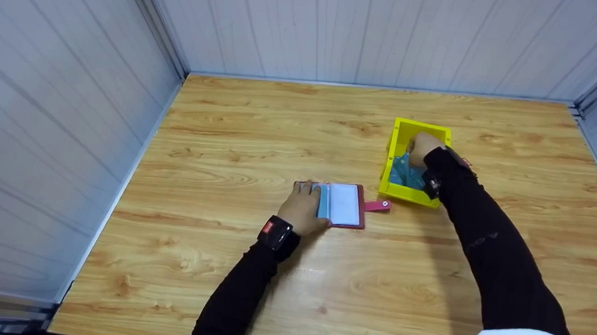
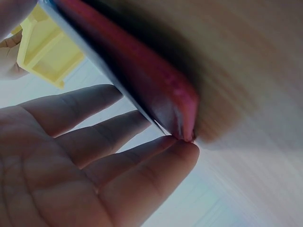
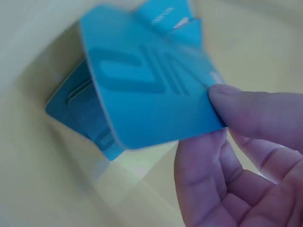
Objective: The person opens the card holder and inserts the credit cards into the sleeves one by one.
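An open red card holder with clear sleeves lies on the table, its pink snap strap pointing right. My left hand rests on its left half. In the left wrist view the fingers are nearly straight and touch the holder's red edge. Inside the yellow bin, my right hand pinches a blue plastic card between thumb and fingers. Several more blue cards lie loosely under it on the bin's floor.
The wooden table carries the bin to the right of the holder. White panel walls stand at the back and on both sides.
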The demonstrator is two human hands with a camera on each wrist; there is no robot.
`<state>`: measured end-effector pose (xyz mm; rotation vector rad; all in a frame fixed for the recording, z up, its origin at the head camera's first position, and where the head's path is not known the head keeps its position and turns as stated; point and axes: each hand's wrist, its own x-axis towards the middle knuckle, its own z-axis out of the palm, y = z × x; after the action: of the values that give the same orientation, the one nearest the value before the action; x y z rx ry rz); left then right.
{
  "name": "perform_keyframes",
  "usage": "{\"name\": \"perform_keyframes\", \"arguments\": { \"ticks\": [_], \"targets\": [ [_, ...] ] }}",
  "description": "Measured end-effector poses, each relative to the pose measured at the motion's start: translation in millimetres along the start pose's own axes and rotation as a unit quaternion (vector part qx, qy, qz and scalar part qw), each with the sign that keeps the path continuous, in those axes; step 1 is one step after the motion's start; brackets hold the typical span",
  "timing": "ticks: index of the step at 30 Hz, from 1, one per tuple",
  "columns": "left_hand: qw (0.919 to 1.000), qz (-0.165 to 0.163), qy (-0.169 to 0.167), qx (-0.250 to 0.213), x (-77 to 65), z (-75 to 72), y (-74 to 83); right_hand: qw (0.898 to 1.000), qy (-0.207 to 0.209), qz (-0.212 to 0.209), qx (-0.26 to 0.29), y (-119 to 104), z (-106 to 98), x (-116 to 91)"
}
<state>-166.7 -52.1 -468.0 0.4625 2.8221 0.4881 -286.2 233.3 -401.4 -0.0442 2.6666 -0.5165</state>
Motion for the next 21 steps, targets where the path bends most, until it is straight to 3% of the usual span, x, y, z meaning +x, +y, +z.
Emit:
{"name": "perform_keyframes", "arguments": {
  "ticks": [6,15,21],
  "targets": [
    [1.0000,-0.002,-0.002,-0.005,-0.1,-0.1,0.2,0.999,-0.010,-0.031,0.040,-2,-18,-10],
    [0.9999,-0.012,-0.010,-0.007,-1.7,-1.9,2.2,0.994,0.053,-0.050,0.083,-23,-49,-40],
    [0.9999,-0.007,-0.014,0.002,0.0,-1.0,3.1,0.978,0.018,-0.084,0.188,-35,-34,-53]
  ]
}}
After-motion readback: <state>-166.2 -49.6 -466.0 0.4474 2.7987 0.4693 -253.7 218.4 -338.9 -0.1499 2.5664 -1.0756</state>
